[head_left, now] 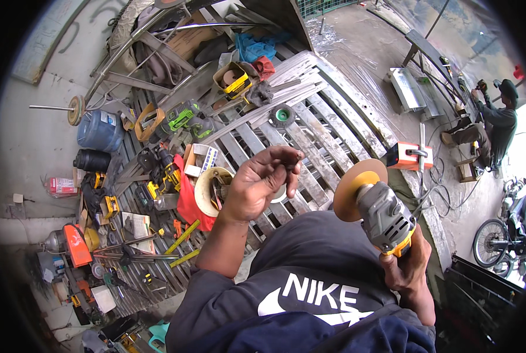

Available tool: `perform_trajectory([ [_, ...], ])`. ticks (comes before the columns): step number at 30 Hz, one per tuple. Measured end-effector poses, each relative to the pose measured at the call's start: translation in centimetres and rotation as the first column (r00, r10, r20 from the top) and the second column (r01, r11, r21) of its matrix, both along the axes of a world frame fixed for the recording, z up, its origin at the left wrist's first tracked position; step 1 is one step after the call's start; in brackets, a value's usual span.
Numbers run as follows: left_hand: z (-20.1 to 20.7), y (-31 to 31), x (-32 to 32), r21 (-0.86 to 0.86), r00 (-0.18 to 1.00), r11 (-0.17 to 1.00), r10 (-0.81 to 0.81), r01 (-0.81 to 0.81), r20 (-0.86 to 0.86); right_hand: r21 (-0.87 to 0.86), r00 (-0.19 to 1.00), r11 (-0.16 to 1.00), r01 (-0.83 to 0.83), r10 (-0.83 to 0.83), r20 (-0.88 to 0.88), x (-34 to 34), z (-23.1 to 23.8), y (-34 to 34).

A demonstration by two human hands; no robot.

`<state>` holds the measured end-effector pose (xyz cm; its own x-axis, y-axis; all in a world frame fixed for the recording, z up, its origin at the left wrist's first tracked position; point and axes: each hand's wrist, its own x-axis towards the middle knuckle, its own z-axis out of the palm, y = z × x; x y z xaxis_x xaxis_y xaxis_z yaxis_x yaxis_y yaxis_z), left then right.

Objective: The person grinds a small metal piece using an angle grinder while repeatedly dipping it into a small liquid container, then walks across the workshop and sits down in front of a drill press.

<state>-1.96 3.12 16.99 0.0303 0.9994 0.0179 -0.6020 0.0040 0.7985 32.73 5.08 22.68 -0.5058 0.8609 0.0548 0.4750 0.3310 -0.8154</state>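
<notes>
My right hand point(413, 265) is wrapped round the body of an angle grinder point(386, 215), grey at the head and yellow lower down. A tan disc point(356, 187) is on its head and faces left. Over the slatted metal bench point(310, 132), my left hand point(260, 185) is raised with its fingers curled toward the thumb. A small dark bit may be at its fingertips, too small to name. Beneath and beside that hand is a cream round tub point(207, 197) with things in it. A green-centred round disc point(282, 116) lies on the slats beyond.
Green cordless tools point(183, 117), a yellow-black drill point(167, 176) and a small white-blue box point(204, 159) crowd the left side. An orange machine point(410, 156) stands right of the bench, with cables point(445, 197) on the floor. Another person point(498, 120) sits at far right.
</notes>
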Motion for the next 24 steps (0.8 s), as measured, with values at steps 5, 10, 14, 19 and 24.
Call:
perform_trajectory([
  [5, 1.6, 0.3, 2.1, 0.123, 0.992, 0.99, 0.078, -0.065, -0.102, -0.008, 0.998, 0.999, 0.053, -0.053, -0.021, 0.1, 0.1, 0.0],
  [10, 2.8, 0.7, 3.3, 0.236, 0.952, 0.963, 0.187, -0.129, -0.243, 0.04, 0.998, 0.997, 0.062, -0.06, -0.029, 0.4, -0.3, -0.1],
  [14, 3.3, 0.6, 3.5, 0.269, 0.927, 0.951, 0.232, -0.152, -0.294, 0.018, 0.998, 0.998, 0.053, -0.052, -0.044, 0.6, -0.5, -0.2],
  [19, 3.9, 0.2, 3.5, 0.241, 0.889, 0.954, 0.263, -0.18, -0.376, 0.01, 0.995, 0.997, 0.08, -0.079, -0.053, 0.7, -0.5, -0.5],
  [24, 4.3, 0.2, 4.0, 0.317, 0.834, 0.92, 0.356, -0.232, -0.423, 0.025, 0.996, 0.996, 0.087, -0.086, -0.032, 0.8, -0.4, -0.6],
])
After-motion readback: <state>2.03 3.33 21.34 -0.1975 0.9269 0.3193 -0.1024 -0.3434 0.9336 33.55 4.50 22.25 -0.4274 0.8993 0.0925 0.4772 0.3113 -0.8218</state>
